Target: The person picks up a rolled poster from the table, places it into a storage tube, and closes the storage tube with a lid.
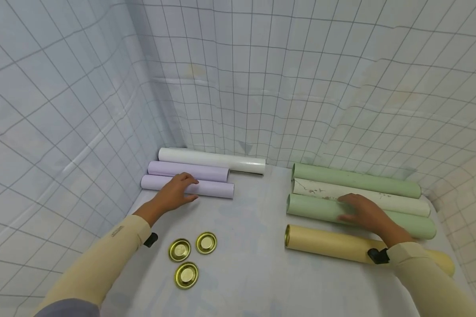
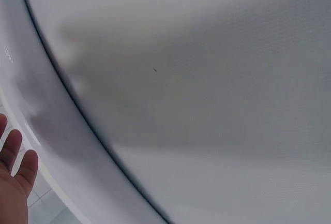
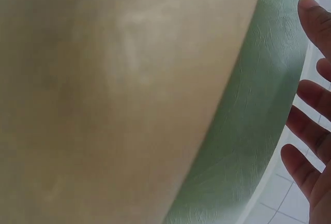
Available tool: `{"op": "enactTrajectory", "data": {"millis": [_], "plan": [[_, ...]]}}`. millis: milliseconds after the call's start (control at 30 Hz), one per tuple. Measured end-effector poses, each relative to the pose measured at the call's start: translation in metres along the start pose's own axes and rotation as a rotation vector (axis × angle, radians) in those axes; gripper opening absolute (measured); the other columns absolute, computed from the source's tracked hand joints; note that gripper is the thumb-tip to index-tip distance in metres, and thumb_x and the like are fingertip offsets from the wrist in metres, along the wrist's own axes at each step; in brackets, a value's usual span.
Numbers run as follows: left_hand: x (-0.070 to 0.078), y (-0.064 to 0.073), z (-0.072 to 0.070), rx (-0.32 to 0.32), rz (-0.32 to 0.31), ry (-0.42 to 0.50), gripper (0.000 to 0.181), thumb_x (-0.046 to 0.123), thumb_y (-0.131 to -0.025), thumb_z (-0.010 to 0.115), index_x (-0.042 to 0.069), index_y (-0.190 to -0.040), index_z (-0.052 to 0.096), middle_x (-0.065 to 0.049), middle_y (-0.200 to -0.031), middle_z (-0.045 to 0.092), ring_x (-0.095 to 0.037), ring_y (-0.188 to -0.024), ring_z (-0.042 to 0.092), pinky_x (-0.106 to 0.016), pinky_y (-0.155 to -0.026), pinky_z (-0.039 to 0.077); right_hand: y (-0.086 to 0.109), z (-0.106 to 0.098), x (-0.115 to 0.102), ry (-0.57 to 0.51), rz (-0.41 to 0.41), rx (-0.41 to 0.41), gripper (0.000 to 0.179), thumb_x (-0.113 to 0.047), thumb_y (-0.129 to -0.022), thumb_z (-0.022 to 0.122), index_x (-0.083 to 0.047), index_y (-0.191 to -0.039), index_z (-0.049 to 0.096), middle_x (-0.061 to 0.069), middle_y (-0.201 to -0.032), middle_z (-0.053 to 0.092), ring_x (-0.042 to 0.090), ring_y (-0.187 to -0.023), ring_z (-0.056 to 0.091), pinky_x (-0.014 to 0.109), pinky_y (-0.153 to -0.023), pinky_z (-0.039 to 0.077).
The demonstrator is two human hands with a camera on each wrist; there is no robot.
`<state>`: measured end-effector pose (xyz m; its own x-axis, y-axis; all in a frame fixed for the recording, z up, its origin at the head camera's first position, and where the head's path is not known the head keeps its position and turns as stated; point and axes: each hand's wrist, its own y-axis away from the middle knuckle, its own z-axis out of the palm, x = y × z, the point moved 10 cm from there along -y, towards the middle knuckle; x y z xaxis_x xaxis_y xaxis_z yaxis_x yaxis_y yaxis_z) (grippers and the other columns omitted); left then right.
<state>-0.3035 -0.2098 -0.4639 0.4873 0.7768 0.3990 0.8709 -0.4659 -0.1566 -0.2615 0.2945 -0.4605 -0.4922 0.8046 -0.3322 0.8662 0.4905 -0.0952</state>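
I'm holding my left hand (image 1: 173, 193) wide and empty over the front purple roll (image 1: 216, 189), my right hand (image 1: 365, 215) likewise over the green roll (image 1: 311, 208) behind the yellow roll (image 1: 325, 242); dipping low there, I'm risking setting yellow rolling!

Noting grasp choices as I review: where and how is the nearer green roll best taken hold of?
Probably around the middle of the nearer green roll, from above, with the right hand, which is over it. It is long, round and lying flat; a gap separates it from the yellow roll, while the floral roll crowds its far side.
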Motion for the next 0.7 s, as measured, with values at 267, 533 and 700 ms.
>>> {"op": "enactTrajectory", "data": {"millis": [267,533,700], "plan": [[-0.005,0.0,0.003,0.009,-0.01,-0.037,0.04,0.016,-0.085,0.08,0.001,-0.119,0.066,-0.018,-0.122,0.056,-0.036,-0.114,0.052,-0.051,-0.096,0.046,-0.008,0.014,0.01,-0.034,0.061,-0.066,0.061,-0.033,-0.082,0.083,0.004,-0.126,0.061,0.024,-0.124,0.062,0.045,-0.116,0.055,0.059,-0.097,0.043],[-0.014,0.004,0.003,0.084,0.0,-0.094,0.041,0.014,-0.082,0.082,0.0,-0.118,0.066,-0.019,-0.118,0.058,-0.038,-0.109,0.054,-0.053,-0.093,0.046,-0.014,0.019,0.007,-0.033,0.072,-0.07,0.058,-0.027,-0.082,0.083,0.006,-0.124,0.062,0.026,-0.122,0.063,0.046,-0.115,0.056,0.06,-0.097,0.043],[-0.019,0.005,0.003,0.119,-0.022,-0.094,0.042,0.014,-0.082,0.082,0.0,-0.118,0.066,-0.019,-0.117,0.058,-0.039,-0.108,0.054,-0.054,-0.091,0.046,-0.015,0.018,0.003,-0.023,0.057,-0.043,0.058,-0.026,-0.08,0.084,0.007,-0.122,0.062,0.025,-0.119,0.064,0.046,-0.111,0.058,0.059,-0.095,0.045]]}}
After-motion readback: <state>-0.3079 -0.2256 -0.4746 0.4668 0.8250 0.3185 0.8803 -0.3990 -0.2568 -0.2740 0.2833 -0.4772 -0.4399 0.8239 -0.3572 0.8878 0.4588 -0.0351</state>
